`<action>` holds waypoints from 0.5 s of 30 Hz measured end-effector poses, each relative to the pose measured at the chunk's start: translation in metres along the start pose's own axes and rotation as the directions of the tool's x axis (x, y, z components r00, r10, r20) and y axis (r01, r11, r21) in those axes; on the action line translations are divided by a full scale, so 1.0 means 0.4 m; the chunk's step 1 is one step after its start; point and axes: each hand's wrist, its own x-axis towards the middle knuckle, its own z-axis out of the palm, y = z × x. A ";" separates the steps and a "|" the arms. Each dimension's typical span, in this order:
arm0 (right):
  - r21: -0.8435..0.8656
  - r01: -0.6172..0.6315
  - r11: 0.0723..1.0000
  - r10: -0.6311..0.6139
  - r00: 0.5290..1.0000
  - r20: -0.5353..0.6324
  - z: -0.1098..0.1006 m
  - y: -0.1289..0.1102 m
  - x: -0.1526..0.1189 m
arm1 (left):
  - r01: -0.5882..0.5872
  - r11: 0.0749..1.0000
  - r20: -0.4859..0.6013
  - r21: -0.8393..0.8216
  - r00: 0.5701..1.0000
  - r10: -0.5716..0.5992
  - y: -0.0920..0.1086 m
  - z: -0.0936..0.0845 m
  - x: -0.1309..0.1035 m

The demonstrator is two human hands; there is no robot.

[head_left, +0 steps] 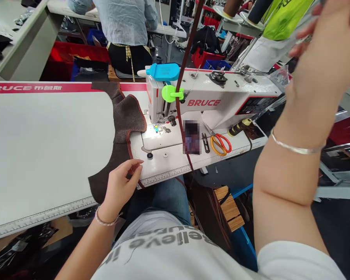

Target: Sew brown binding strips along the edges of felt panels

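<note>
My left hand point(123, 182) is at the front edge of the sewing table, its thumb and forefinger closed over the bound edge of a dark brown fabric piece point(125, 116). Reddish-brown binding lines that edge, and a short tail of it shows below my fingers. My right hand point(323, 35) is raised high at the top right; it is blurred and cut off by the frame, so its grip is hidden. A long brown binding strip point(179, 81) runs from the top of the view down past the sewing machine point(204, 87) to the table's front edge.
On the table lie orange-and-red-handled scissors point(220, 144), black thread snips point(205, 142), a pixelated phone-like item point(191, 138), a bobbin point(149, 156) and a thread cone point(239, 127). Dark fabric point(207, 202) hangs by a wooden stool point(229, 210). A person point(124, 23) sits ahead.
</note>
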 end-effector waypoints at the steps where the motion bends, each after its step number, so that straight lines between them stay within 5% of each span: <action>1: -0.033 0.097 0.995 -0.099 0.992 -0.077 -0.007 -0.010 -0.048 | -0.006 1.000 0.004 0.028 1.000 0.006 0.001 0.001 0.003; 3: 0.025 0.054 0.998 -0.053 0.998 -0.029 -0.013 -0.011 -0.172 | -0.017 0.997 0.019 0.079 1.000 0.015 0.001 0.003 0.010; 7: 0.357 -0.294 0.886 0.269 0.956 0.119 -0.008 0.057 -0.458 | -0.034 0.984 0.073 0.174 0.997 0.021 -0.003 0.009 0.025; 11: 0.588 -0.636 0.500 0.594 0.746 0.301 0.017 0.143 -0.703 | -0.079 0.951 0.085 0.298 0.995 0.056 -0.002 0.027 0.049; 15: 0.666 -0.715 0.213 0.632 0.620 0.464 0.047 0.168 -0.849 | -0.129 0.897 0.086 0.423 0.991 0.102 -0.003 0.055 0.080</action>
